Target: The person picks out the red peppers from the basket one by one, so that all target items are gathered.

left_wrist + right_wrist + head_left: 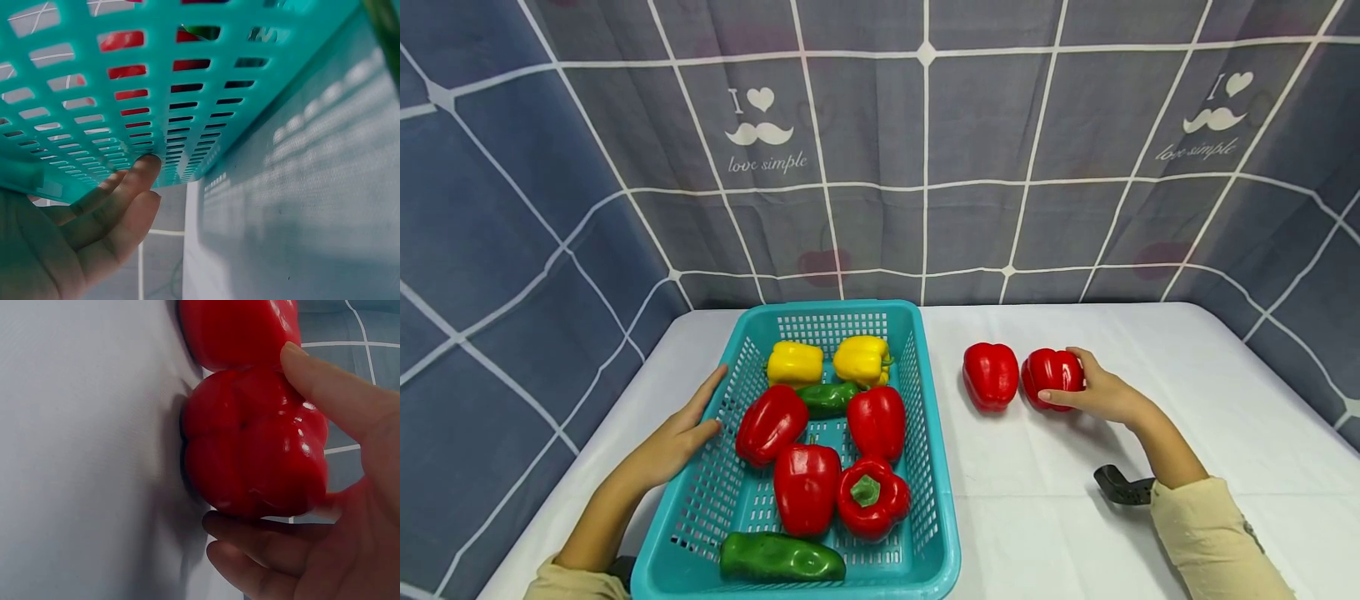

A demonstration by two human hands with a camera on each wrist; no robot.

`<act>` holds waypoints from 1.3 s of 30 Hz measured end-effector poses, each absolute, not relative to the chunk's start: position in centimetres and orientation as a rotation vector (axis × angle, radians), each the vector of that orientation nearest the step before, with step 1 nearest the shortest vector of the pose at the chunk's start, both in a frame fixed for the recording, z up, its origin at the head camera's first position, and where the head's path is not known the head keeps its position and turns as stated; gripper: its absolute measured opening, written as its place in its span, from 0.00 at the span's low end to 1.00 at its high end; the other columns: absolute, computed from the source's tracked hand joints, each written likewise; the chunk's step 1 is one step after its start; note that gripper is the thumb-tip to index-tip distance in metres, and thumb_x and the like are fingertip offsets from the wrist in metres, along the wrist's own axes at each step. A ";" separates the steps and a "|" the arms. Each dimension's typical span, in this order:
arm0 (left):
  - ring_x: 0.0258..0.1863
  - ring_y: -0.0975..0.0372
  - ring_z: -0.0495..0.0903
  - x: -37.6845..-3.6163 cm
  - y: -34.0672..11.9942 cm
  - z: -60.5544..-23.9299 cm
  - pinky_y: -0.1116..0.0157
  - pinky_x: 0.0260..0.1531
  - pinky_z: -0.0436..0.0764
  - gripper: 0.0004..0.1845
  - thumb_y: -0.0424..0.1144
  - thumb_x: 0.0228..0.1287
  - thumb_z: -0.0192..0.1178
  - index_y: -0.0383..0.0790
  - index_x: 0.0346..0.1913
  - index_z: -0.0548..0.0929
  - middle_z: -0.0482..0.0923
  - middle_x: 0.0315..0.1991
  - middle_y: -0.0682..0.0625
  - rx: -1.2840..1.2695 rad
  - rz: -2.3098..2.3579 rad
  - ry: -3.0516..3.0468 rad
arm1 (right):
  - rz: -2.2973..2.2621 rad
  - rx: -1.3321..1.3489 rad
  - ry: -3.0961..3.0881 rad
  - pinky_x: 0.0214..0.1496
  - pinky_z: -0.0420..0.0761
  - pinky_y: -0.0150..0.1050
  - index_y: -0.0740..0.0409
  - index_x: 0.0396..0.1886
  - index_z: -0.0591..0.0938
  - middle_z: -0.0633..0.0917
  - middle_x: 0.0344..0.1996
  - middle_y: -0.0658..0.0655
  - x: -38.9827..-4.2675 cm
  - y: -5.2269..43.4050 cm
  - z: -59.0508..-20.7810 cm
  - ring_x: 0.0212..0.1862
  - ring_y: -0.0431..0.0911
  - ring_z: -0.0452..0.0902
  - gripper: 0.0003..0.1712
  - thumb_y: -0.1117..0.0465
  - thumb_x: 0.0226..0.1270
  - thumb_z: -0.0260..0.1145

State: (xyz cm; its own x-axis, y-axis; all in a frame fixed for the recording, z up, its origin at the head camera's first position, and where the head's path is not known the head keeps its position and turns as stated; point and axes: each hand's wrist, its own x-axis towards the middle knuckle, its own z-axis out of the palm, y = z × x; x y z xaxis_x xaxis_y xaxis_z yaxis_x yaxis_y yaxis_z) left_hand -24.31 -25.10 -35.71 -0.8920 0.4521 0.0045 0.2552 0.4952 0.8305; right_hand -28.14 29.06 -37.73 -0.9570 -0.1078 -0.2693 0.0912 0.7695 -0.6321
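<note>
On the bench (pixel 1150 400): right hand (pixel 1108 396) fingers wrap a red pepper (pixel 1051 377), beside another.
Left hand (pixel 677 437) lies flat, fingers straight, against the basket (pixel 730 483), likely steadying it.

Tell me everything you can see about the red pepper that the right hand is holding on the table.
The red pepper is a glossy, lobed bell pepper, smooth and plastic-looking, with bright highlights on its skin. No stem shows. It sits on the white tablecloth, right of the teal basket. The right hand grips it, thumb on one side and fingers on the other. A second red pepper stands close beside it; the right wrist view suggests they touch.
</note>
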 end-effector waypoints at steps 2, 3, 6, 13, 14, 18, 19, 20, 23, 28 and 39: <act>0.51 0.32 0.68 -24.3 -25.1 -35.7 0.59 0.29 0.83 0.35 0.31 0.67 0.37 0.40 0.72 0.33 0.38 0.69 0.27 0.608 1.348 2.527 | -0.984 -0.023 2.666 0.48 0.75 0.57 0.66 0.69 0.41 0.61 0.59 0.76 -28.1 29.0 -37.8 0.58 0.70 0.59 0.58 0.41 0.54 0.63; 0.51 0.33 0.68 -24.3 -25.1 -35.8 0.59 0.29 0.83 0.35 0.31 0.67 0.37 0.40 0.72 0.33 0.38 0.69 0.27 0.608 1.346 2.528 | -0.987 -0.027 2.662 0.48 0.75 0.57 0.66 0.69 0.41 0.61 0.59 0.76 -28.1 29.0 -37.8 0.58 0.70 0.59 0.58 0.41 0.54 0.63; 0.51 0.33 0.68 -24.3 -25.1 -35.8 0.60 0.29 0.83 0.35 0.31 0.66 0.37 0.39 0.71 0.33 0.38 0.68 0.27 0.608 1.347 2.530 | -0.985 -0.038 2.656 0.48 0.75 0.58 0.66 0.69 0.40 0.61 0.59 0.76 -28.1 29.1 -37.9 0.58 0.70 0.59 0.58 0.41 0.54 0.63; 0.52 0.33 0.67 -24.4 -25.2 -35.6 0.60 0.29 0.83 0.36 0.30 0.66 0.37 0.40 0.72 0.33 0.39 0.68 0.26 0.616 1.352 2.539 | -0.987 -0.060 2.651 0.48 0.75 0.58 0.66 0.69 0.40 0.60 0.60 0.76 -28.1 29.3 -37.9 0.58 0.70 0.58 0.58 0.42 0.55 0.63; 0.52 0.33 0.67 -24.4 -25.2 -35.6 0.60 0.29 0.83 0.36 0.31 0.66 0.37 0.40 0.72 0.33 0.39 0.68 0.26 0.614 1.351 2.540 | -0.986 -0.065 2.652 0.48 0.75 0.58 0.66 0.69 0.40 0.60 0.60 0.76 -28.2 29.3 -37.9 0.58 0.70 0.58 0.58 0.42 0.55 0.62; 0.51 0.34 0.69 -24.4 -25.2 -35.6 0.60 0.29 0.83 0.36 0.31 0.66 0.37 0.40 0.72 0.33 0.40 0.68 0.26 0.615 1.352 2.539 | -0.972 -0.079 2.658 0.49 0.74 0.59 0.68 0.69 0.39 0.60 0.60 0.77 -28.1 29.4 -37.7 0.59 0.70 0.58 0.58 0.42 0.56 0.62; 0.51 0.35 0.69 -24.4 -25.2 -35.6 0.60 0.29 0.83 0.36 0.30 0.66 0.37 0.40 0.72 0.33 0.40 0.68 0.26 0.615 1.353 2.538 | -0.966 -0.080 2.659 0.49 0.74 0.60 0.68 0.69 0.39 0.60 0.60 0.77 -28.1 29.5 -37.7 0.59 0.70 0.58 0.58 0.42 0.56 0.61; 0.51 0.35 0.69 -24.4 -25.2 -35.6 0.60 0.29 0.83 0.36 0.30 0.66 0.37 0.40 0.72 0.33 0.40 0.68 0.26 0.614 1.354 2.538 | -0.964 -0.083 2.659 0.49 0.73 0.60 0.69 0.69 0.39 0.60 0.60 0.77 -28.1 29.5 -37.6 0.59 0.70 0.57 0.58 0.42 0.56 0.61; 0.50 0.35 0.70 -24.4 -25.2 -35.5 0.59 0.29 0.83 0.36 0.30 0.66 0.37 0.40 0.72 0.33 0.38 0.68 0.26 0.613 1.359 2.528 | -0.965 -0.081 2.654 0.49 0.73 0.60 0.68 0.69 0.39 0.59 0.60 0.77 -28.0 29.6 -37.4 0.59 0.70 0.57 0.58 0.42 0.56 0.61; 0.50 0.36 0.71 -24.3 -25.1 -35.4 0.60 0.29 0.83 0.36 0.31 0.66 0.37 0.41 0.72 0.32 0.38 0.69 0.27 0.592 1.357 2.524 | -0.981 -0.095 2.653 0.48 0.75 0.59 0.67 0.69 0.38 0.57 0.60 0.77 -28.0 29.8 -37.3 0.59 0.70 0.57 0.57 0.42 0.57 0.61; 0.55 0.33 0.65 -24.3 -25.0 -35.3 0.59 0.32 0.83 0.36 0.31 0.66 0.37 0.41 0.72 0.33 0.37 0.69 0.28 0.585 1.338 2.543 | -1.021 -0.181 2.703 0.48 0.74 0.60 0.70 0.69 0.40 0.58 0.60 0.77 -28.2 29.7 -37.5 0.59 0.70 0.56 0.55 0.46 0.57 0.62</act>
State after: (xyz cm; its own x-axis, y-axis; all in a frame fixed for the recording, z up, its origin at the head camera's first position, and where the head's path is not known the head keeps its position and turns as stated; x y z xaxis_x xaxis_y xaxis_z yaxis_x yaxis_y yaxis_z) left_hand -24.33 -24.98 -35.32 -0.8996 0.4368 0.0000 0.2474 0.5095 0.8241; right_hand -28.22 29.67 -37.48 -0.9621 -0.2011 -0.1844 -0.0289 0.7472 -0.6640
